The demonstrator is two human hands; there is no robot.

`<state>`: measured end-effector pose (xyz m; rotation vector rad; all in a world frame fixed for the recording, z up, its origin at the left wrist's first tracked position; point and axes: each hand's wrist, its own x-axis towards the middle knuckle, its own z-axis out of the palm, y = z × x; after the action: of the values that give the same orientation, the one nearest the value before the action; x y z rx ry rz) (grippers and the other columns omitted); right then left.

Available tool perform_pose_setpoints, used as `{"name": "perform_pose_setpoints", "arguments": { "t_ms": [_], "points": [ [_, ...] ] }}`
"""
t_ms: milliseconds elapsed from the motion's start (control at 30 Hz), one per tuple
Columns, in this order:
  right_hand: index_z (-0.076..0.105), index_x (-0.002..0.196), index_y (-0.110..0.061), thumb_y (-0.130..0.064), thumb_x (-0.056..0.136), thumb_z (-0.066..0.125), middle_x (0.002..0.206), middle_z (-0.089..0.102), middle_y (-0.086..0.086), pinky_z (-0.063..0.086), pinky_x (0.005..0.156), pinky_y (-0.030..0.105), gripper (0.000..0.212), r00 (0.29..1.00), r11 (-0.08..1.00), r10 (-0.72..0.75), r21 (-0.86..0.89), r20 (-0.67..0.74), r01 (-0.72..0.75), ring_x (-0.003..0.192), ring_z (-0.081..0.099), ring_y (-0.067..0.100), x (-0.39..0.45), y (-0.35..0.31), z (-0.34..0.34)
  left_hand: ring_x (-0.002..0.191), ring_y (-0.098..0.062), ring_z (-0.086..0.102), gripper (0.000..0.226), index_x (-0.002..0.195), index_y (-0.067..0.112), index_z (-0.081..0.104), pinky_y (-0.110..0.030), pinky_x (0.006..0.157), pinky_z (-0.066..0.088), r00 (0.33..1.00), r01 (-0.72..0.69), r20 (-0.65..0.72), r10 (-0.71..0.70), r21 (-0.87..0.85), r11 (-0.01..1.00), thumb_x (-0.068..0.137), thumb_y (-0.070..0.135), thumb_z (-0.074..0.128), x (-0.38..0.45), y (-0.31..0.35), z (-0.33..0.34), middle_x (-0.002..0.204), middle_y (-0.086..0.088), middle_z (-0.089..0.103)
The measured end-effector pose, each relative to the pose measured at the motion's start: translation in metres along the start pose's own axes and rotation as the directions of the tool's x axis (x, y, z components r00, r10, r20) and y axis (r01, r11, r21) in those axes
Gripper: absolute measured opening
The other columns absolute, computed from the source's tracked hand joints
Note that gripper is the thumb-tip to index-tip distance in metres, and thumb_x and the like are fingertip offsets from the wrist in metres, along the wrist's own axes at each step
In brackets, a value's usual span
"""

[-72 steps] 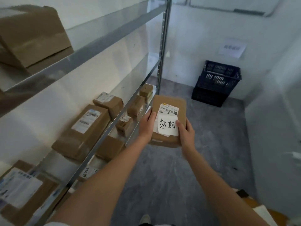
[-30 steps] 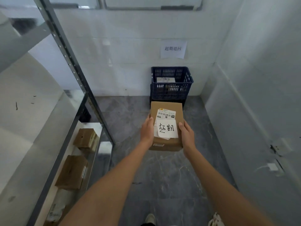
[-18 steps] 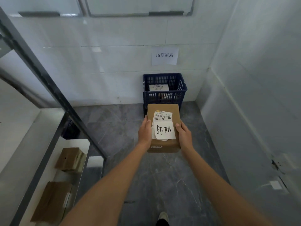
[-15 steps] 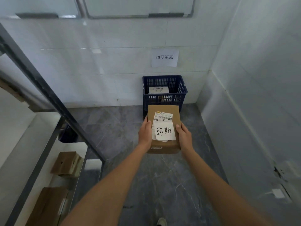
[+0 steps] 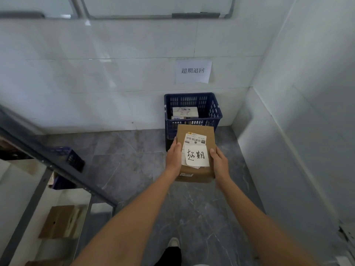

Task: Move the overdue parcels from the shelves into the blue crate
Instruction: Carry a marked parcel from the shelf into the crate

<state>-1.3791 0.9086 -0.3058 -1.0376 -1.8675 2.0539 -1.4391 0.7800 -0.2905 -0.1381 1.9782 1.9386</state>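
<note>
Fingers of both hands sat under the parcel, hidden; only thumbs and backs of hands showed. The crate's near wall was partly covered by the box, and what lay inside was only partly visible: white boxes, print unreadable. The shelf unit (image 5: 48,164) was cut off at the left edge. The cardboard parcel (image 5: 199,175) was a plain brown rectangular carton with a barcode label (image 5: 195,139) and a white paper slip (image 5: 196,156) handwritten "超期", held level in the air in front of the blue crate (image 5: 213,110). The left hand (image 5: 173,156) gripped its left side and the right hand (image 5: 220,163) its right side, thumbs on top. The crate was slotted plastic against a white tiled wall, under a paper sign (image 5: 193,71). Floor was grey marble-pattern tile (image 5: 134,150). Another brown carton (image 5: 57,221) lay on the lower shelf.
</note>
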Motion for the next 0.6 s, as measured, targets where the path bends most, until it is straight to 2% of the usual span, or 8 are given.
{"name": "perform_pose_setpoints", "arguments": {
  "t_ms": [33, 100, 167, 200, 300, 367, 467, 600],
  "points": [
    [0.049, 0.141, -0.023, -0.028, 0.100, 0.047, 0.118, 0.068, 0.005, 0.053, 0.093, 0.040, 0.042, 1.000, 1.000, -0.001, -0.010, -0.003, 0.001, 0.104, 0.065, 0.020, 0.009, -0.003, 0.002, 0.096, -0.015, 0.067, 0.042, 0.143, 0.026, 0.043, -0.033, 0.080, 0.056, 1.000, -0.001, 0.008, 0.001, -0.002, 1.000, 0.104, 0.024, 0.029, 0.010, 0.002, 0.001, 0.116, -0.001, 0.067],
    [0.048, 0.141, -0.024, -0.030, 0.100, 0.047, 0.118, 0.068, 0.004, 0.051, 0.095, 0.043, 0.042, 1.000, 0.999, -0.002, -0.039, -0.004, 0.001, 0.104, 0.065, 0.020, 0.027, -0.008, 0.007, 0.095, -0.013, 0.066, 0.042, 0.143, 0.025, 0.044, -0.023, 0.070, 0.056, 1.000, 0.001, 0.024, 0.000, -0.008, 1.000, 0.104, 0.024, 0.029, 0.026, 0.007, 0.004, 0.119, -0.003, 0.067],
    [0.047, 0.142, -0.024, -0.030, 0.100, 0.046, 0.116, 0.068, 0.003, 0.052, 0.095, 0.043, 0.043, 1.000, 0.999, 0.005, -0.052, -0.012, -0.006, 0.103, 0.065, 0.020, 0.042, -0.013, 0.011, 0.090, -0.010, 0.066, 0.041, 0.142, 0.025, 0.043, -0.015, 0.060, 0.052, 1.000, 0.007, 0.022, -0.006, -0.017, 1.000, 0.104, 0.023, 0.028, 0.040, 0.011, 0.007, 0.112, 0.000, 0.067],
    [0.047, 0.143, -0.024, -0.029, 0.100, 0.047, 0.116, 0.068, 0.003, 0.052, 0.093, 0.042, 0.043, 1.000, 0.999, 0.009, -0.052, -0.017, -0.010, 0.103, 0.065, 0.019, 0.050, -0.015, 0.012, 0.090, -0.011, 0.066, 0.041, 0.141, 0.026, 0.044, -0.016, 0.060, 0.053, 1.000, 0.015, 0.021, -0.015, -0.019, 1.000, 0.104, 0.023, 0.028, 0.047, 0.012, 0.010, 0.110, 0.001, 0.067],
    [0.047, 0.143, -0.023, -0.027, 0.100, 0.046, 0.120, 0.067, 0.005, 0.053, 0.090, 0.038, 0.043, 0.999, 0.999, 0.027, -0.041, -0.019, -0.028, 0.104, 0.065, 0.020, 0.074, -0.020, 0.013, 0.101, -0.020, 0.066, 0.042, 0.141, 0.027, 0.046, -0.031, 0.078, 0.057, 0.999, 0.025, 0.029, -0.025, 0.005, 1.000, 0.104, 0.024, 0.028, 0.074, 0.014, 0.021, 0.115, -0.001, 0.068],
    [0.047, 0.143, -0.023, -0.028, 0.100, 0.046, 0.122, 0.066, 0.005, 0.053, 0.092, 0.040, 0.043, 0.999, 0.998, 0.040, -0.038, -0.023, -0.041, 0.105, 0.064, 0.019, 0.094, -0.023, 0.010, 0.101, -0.019, 0.067, 0.041, 0.140, 0.030, 0.047, -0.041, 0.088, 0.055, 0.999, 0.027, 0.035, -0.028, 0.040, 0.999, 0.103, 0.026, 0.028, 0.094, 0.015, 0.032, 0.110, 0.003, 0.068],
    [0.048, 0.141, -0.024, -0.027, 0.101, 0.045, 0.119, 0.067, 0.002, 0.054, 0.091, 0.039, 0.041, 0.999, 0.999, 0.034, -0.039, -0.019, -0.035, 0.103, 0.065, 0.017, 0.129, -0.031, 0.003, 0.099, -0.014, 0.065, 0.041, 0.138, 0.033, 0.048, -0.041, 0.091, 0.053, 0.999, 0.010, 0.043, -0.013, 0.081, 0.997, 0.103, 0.027, 0.028, 0.123, 0.023, 0.054, 0.103, 0.012, 0.067],
    [0.049, 0.140, -0.026, -0.029, 0.101, 0.044, 0.117, 0.068, 0.002, 0.053, 0.092, 0.042, 0.040, 1.000, 0.997, 0.025, -0.071, -0.019, -0.026, 0.103, 0.065, 0.018, 0.177, -0.044, -0.015, 0.105, -0.016, 0.064, 0.046, 0.140, 0.036, 0.046, -0.047, 0.096, 0.050, 0.998, 0.033, 0.045, -0.037, 0.085, 0.996, 0.097, 0.037, 0.031, 0.163, 0.026, 0.091, 0.113, 0.008, 0.067]
  ]
}}
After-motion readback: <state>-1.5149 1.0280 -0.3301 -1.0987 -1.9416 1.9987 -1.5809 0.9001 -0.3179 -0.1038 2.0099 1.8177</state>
